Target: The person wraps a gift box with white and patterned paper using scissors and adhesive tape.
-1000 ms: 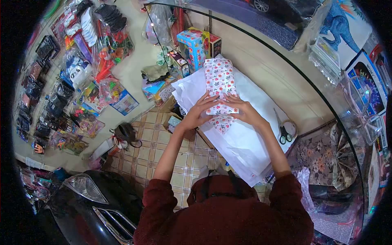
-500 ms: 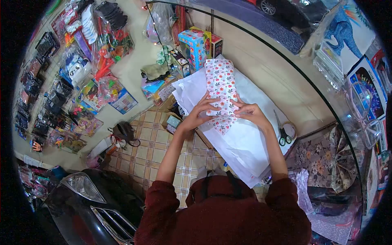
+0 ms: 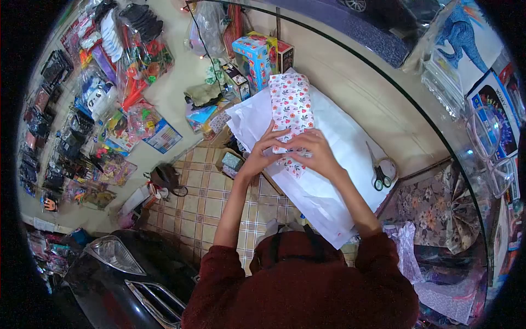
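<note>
A box-like bundle in white floral paper (image 3: 291, 104) lies on large white sheets (image 3: 350, 148). My left hand (image 3: 267, 151) is at the near left edge of the bundle, its fingers closed on the floral paper. My right hand (image 3: 318, 153) lies across the near end, with its fingers bent over the paper and close to the left fingertips. A pointed flap of floral paper hangs toward me below both hands. Green-handled scissors (image 3: 382, 178) rest on the sheets to the right, beside a roll of tape (image 3: 388, 167).
Toy boxes (image 3: 255, 60) stand behind the sheets. A small open carton (image 3: 230, 163) is left of them. Packaged goods (image 3: 131, 71) hang on the left wall. A black toy car (image 3: 126, 274) is at the lower left. A glass edge curves along the right.
My right hand has moved left over the near end of the bundle, toward my left hand. The whole view has shifted slightly.
</note>
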Available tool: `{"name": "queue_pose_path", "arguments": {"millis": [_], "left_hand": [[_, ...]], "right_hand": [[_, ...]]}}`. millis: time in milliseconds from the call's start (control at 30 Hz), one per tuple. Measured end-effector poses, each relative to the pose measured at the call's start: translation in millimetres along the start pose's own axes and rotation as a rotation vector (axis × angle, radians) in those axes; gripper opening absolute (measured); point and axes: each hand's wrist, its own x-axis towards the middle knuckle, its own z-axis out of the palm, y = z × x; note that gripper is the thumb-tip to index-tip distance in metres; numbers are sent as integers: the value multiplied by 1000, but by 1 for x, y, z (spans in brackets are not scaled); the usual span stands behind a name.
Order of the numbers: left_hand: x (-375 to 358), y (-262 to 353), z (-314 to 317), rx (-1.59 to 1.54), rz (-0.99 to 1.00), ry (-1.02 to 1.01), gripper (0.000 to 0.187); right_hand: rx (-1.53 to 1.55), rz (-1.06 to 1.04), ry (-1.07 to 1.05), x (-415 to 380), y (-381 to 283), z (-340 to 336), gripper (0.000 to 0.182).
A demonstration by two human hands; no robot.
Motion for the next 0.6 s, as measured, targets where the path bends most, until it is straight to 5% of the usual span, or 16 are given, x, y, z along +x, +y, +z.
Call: {"name": "queue_pose_path", "arguments": {"millis": [167, 600], "left_hand": [[-9, 0, 19, -255, -100, 175, 38], [-22, -12, 1, 22, -23, 166, 26]], "right_hand": [[51, -21, 98, 1, 9, 16, 21], [-17, -105, 131, -3, 18, 21, 18]]}}
